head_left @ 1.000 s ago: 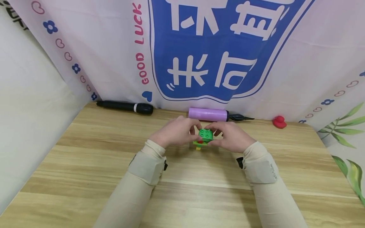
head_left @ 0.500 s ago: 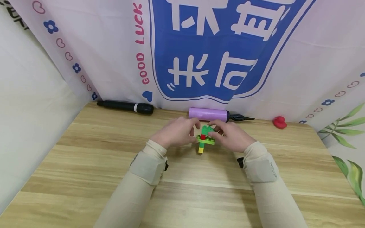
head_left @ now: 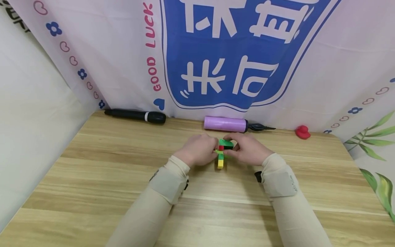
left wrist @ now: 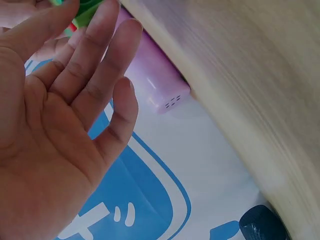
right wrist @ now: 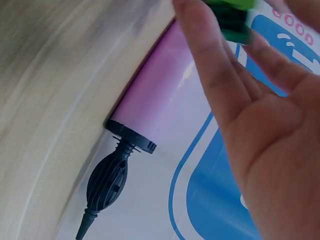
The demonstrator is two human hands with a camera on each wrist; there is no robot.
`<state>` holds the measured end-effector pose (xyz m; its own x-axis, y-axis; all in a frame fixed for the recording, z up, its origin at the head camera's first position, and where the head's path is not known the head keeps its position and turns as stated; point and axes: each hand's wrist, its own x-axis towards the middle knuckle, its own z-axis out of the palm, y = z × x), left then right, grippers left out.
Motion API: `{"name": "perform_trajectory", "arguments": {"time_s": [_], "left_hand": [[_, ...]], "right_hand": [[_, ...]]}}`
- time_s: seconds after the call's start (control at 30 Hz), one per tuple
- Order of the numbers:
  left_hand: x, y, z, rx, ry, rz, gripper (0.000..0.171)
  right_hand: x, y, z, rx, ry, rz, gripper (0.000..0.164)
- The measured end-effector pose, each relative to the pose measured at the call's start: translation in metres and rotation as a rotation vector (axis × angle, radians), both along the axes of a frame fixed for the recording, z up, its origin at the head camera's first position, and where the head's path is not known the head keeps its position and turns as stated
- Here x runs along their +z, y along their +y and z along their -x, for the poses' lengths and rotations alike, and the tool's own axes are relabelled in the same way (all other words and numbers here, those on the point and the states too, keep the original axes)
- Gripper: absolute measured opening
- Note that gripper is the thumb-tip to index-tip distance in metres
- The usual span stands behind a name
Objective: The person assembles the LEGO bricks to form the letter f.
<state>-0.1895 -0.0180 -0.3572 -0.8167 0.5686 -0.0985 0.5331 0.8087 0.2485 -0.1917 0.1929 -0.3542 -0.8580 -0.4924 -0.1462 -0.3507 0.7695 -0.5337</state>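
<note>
A small figure of toy building blocks (head_left: pixel 220 161) in green, red and yellow is held between the two hands, over the table. From the left side, my left hand (head_left: pixel 199 150) pinches it near its light green plate. On the other side, my right hand (head_left: pixel 250 149) grips its dark green upper block (head_left: pixel 227 143) between thumb and fingers. At the top of the left wrist view, part of the green block (left wrist: pixel 89 11) shows beyond the fingers. The right wrist view has the green block (right wrist: pixel 234 22) at the fingertips, blurred. Fingers hide part of the plate.
Behind the hands, a purple hand pump (head_left: pixel 225 124) with a black nozzle lies along the back edge of the wooden table (head_left: pixel 203 212). A black microphone (head_left: pixel 135 116) lies at the back left, a red rubber duck (head_left: pixel 302 132) at the back right. A printed cloth (head_left: pixel 123 51) hangs behind.
The block figure has turned, its yellow end now pointing toward the person. My left hand has moved right and closed in on the plate, while my right hand has kept hold of the green block.
</note>
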Motion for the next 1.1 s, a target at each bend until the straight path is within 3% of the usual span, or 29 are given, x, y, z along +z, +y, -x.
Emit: {"name": "perform_trajectory", "arguments": {"time_s": [0.13,0.4,0.53,0.6,0.67,0.73,0.83,0.93,1.1], "left_hand": [[-0.001,0.000,0.000,0.001,0.011,0.015,0.012],[-0.007,0.001,0.001,0.026,0.020,0.014,0.013],[0.000,-0.005,0.002,0.088,-0.077,-0.035,0.027],[0.007,-0.012,0.004,0.132,-0.112,-0.092,0.039],[0.016,-0.019,0.006,0.174,-0.087,-0.156,0.051],[0.023,-0.027,0.009,0.196,-0.008,-0.214,0.059],[0.029,-0.036,0.011,0.232,0.102,-0.231,0.069],[0.030,-0.042,0.012,0.266,0.139,-0.192,0.076],[0.024,-0.043,0.012,0.298,0.156,-0.092,0.080]], "right_hand": [[0.000,-0.003,-0.001,0.031,-0.042,-0.027,0.063],[-0.006,-0.007,-0.001,-0.004,0.021,-0.071,0.044],[0.000,-0.001,-0.002,-0.038,0.042,-0.080,0.045],[0.007,0.004,-0.003,-0.075,0.097,-0.083,0.048],[0.014,0.009,-0.004,-0.123,0.187,-0.107,0.055],[0.019,0.012,-0.005,-0.185,0.267,-0.142,0.067],[0.023,0.013,-0.006,-0.263,0.327,-0.199,0.081],[0.023,0.013,-0.007,-0.305,0.322,-0.216,0.088],[0.021,0.013,-0.007,-0.310,0.309,-0.241,0.089]]}}
